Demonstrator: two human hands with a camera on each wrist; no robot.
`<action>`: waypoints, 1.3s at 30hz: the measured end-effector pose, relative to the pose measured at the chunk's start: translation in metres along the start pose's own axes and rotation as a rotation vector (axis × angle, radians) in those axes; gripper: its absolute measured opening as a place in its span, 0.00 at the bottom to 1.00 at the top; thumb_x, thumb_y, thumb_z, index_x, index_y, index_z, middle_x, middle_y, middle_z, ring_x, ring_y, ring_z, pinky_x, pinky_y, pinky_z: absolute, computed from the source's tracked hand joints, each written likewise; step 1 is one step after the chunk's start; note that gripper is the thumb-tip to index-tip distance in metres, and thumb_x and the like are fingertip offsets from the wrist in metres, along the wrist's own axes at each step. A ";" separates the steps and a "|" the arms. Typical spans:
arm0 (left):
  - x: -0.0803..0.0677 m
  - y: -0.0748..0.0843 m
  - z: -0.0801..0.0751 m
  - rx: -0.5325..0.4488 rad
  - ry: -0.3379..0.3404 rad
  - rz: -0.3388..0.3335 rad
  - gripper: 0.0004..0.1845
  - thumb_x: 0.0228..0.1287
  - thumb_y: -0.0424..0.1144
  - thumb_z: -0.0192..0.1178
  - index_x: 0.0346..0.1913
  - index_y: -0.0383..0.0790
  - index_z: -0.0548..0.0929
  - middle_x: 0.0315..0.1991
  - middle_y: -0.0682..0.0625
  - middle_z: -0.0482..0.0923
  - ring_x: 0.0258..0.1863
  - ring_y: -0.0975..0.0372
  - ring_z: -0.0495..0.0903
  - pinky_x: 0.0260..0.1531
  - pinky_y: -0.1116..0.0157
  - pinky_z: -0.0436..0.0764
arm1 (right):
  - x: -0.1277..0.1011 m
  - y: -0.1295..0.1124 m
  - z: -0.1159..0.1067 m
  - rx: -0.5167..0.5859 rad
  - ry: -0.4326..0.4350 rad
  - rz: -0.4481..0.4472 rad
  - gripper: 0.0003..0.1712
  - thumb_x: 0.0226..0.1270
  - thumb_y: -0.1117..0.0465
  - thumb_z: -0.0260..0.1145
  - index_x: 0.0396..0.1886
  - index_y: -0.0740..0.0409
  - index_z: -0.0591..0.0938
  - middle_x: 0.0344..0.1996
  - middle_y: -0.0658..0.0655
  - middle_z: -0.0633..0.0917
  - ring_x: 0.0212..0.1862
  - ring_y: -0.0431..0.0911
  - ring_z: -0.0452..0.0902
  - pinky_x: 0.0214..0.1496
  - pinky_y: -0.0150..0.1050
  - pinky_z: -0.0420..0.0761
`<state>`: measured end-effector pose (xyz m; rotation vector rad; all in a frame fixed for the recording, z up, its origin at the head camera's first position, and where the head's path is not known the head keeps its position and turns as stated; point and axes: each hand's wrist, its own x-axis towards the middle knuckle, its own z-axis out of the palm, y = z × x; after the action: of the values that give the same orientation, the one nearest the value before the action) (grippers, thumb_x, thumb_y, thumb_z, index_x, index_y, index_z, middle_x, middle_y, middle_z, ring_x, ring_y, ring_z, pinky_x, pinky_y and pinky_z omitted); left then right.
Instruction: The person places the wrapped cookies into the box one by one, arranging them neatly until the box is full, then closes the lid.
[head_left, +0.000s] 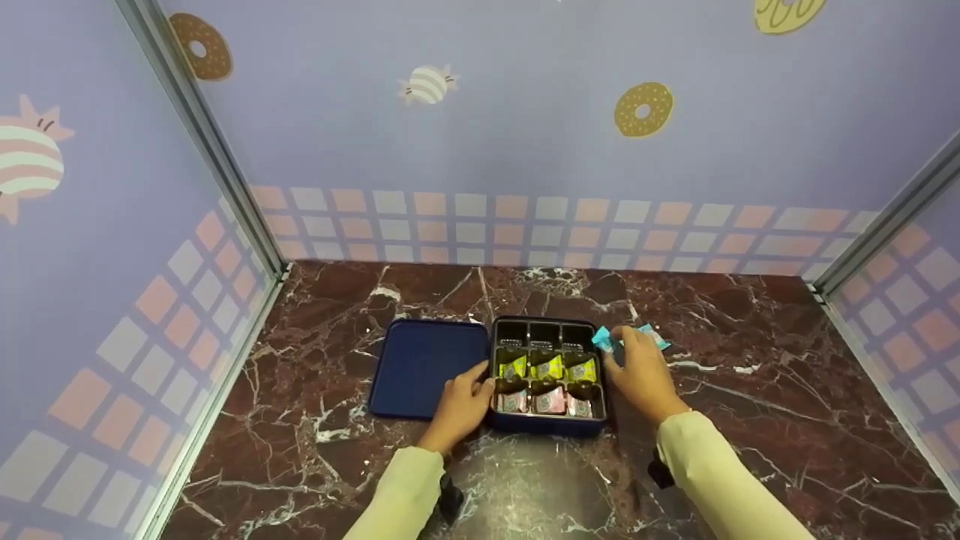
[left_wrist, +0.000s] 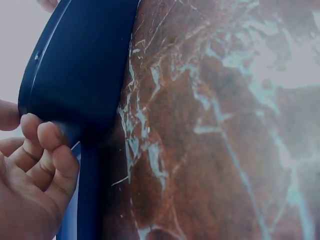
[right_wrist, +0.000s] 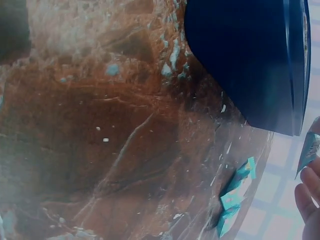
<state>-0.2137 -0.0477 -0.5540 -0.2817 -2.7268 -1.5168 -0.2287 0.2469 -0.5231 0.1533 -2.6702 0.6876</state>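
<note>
Pale sleeve [head_left: 724,469], right grip [head_left: 639,367] on turquoise candy [head_left: 602,339] near navy box [head_left: 547,426]

The head view looks down; close wrist views share the box [head_left: 547,427].

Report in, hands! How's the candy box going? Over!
Left hand on box's left side. Right hand pinching blue candy, right of box. Yellow candies and pink candies in box. Lid off, left of box; nothing seen in the way.
</note>
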 end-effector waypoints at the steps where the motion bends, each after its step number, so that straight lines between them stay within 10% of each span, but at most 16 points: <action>1: 0.000 0.000 0.000 -0.005 -0.006 -0.003 0.23 0.68 0.38 0.55 0.64 0.35 0.75 0.13 0.59 0.58 0.14 0.67 0.55 0.23 0.68 0.61 | 0.001 -0.001 0.000 -0.005 0.002 -0.012 0.16 0.57 0.64 0.68 0.45 0.62 0.77 0.40 0.65 0.82 0.45 0.60 0.75 0.50 0.55 0.72; 7: 0.001 -0.002 0.000 0.019 0.007 0.002 0.22 0.69 0.40 0.54 0.63 0.38 0.76 0.15 0.57 0.70 0.22 0.65 0.68 0.38 0.61 0.74 | 0.007 -0.004 -0.001 -0.026 -0.019 -0.053 0.15 0.57 0.66 0.68 0.45 0.59 0.78 0.43 0.61 0.83 0.48 0.58 0.74 0.52 0.54 0.73; 16: 0.004 -0.001 0.000 0.021 -0.001 0.016 0.22 0.68 0.39 0.56 0.62 0.35 0.76 0.12 0.60 0.57 0.13 0.68 0.54 0.21 0.69 0.60 | 0.014 -0.008 0.003 -0.046 -0.012 -0.114 0.18 0.52 0.70 0.69 0.45 0.59 0.80 0.44 0.61 0.85 0.45 0.57 0.74 0.51 0.53 0.74; 39: 0.003 0.004 -0.001 0.037 0.026 -0.011 0.20 0.67 0.37 0.56 0.60 0.34 0.78 0.15 0.59 0.60 0.17 0.65 0.58 0.28 0.66 0.66 | 0.022 -0.018 0.016 -0.051 0.021 -0.214 0.15 0.51 0.76 0.67 0.38 0.59 0.82 0.39 0.58 0.87 0.37 0.55 0.74 0.40 0.51 0.75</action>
<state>-0.2163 -0.0461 -0.5499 -0.2445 -2.7374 -1.4603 -0.2507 0.2234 -0.5202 0.4084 -2.5987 0.5497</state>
